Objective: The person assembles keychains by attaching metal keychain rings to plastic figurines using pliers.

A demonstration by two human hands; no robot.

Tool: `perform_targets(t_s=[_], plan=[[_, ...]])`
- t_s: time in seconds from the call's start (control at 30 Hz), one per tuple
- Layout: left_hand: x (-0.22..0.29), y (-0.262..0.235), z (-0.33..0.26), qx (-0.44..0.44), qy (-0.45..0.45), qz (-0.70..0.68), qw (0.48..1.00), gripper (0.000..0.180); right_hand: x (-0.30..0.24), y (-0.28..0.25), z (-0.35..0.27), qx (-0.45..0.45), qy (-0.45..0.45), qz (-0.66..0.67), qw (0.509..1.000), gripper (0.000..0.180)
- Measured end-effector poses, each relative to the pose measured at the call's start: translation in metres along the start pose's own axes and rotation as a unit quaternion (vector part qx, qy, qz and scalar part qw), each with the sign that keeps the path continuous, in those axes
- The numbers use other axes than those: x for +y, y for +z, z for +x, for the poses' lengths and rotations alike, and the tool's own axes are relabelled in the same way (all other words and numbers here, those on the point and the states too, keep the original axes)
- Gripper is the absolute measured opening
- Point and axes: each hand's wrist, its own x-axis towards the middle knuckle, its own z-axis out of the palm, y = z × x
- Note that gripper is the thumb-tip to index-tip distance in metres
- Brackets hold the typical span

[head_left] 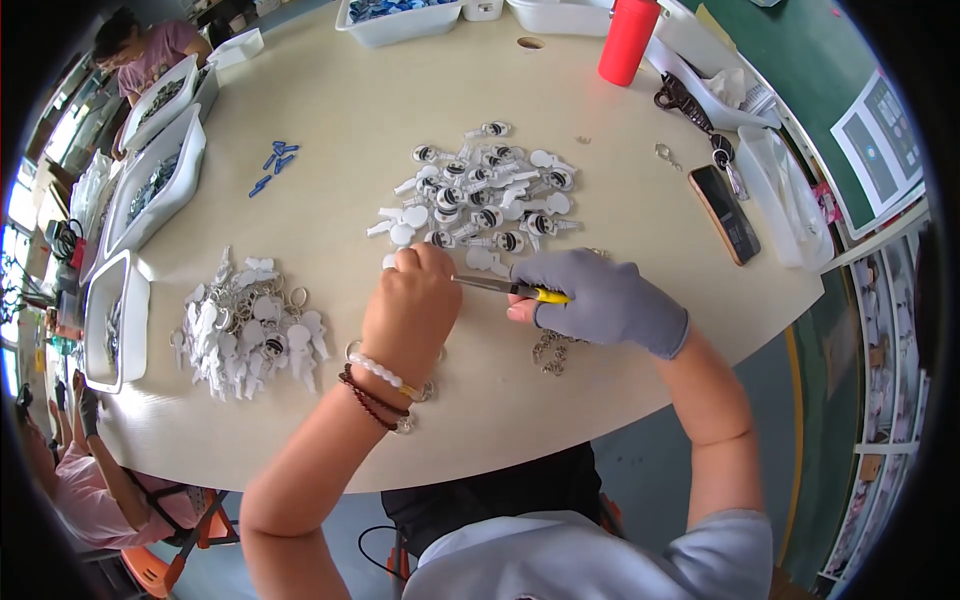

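Note:
In my right hand (pixel 608 298), in a grey glove with bare fingertips, is a pair of pliers (pixel 484 284) with yellow and dark handles. Their metal jaws point left, to the fingers of my bare left hand (pixel 412 298). That hand is closed, and whatever it pinches is hidden behind its back. Just beyond both hands spreads a pile of small white charms (pixel 485 190), some with dark printed patterns. Left of my left forearm lies a heap of white charms with metal key rings (pixel 250 330). Small metal chain pieces (pixel 550 352) lie below my right hand, partly covered by it.
Blue small parts (pixel 272 165) lie at the left. White bins (pixel 160 190) line the left edge, another bin (pixel 400 24) the far edge. At right are a phone (pixel 724 214), keys (pixel 722 152) and a red bottle (pixel 629 40). Co-workers (pixel 160 50) sit at the left.

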Motion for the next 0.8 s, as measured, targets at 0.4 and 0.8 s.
perform_targets(t_s=[0.4, 0.8], plan=[[-0.033, -0.013, -0.023, 0.125, -0.030, -0.470, 0.873, 0.015, -0.005, 0.008, 0.000, 0.042, -0.018, 0.270, 0.962, 0.015], [-0.016, -0.052, -0.060, -0.089, -0.108, -0.817, 0.560, 0.014, -0.038, 0.018, 0.001, -0.037, 0.027, 0.288, 0.957, 0.011]])
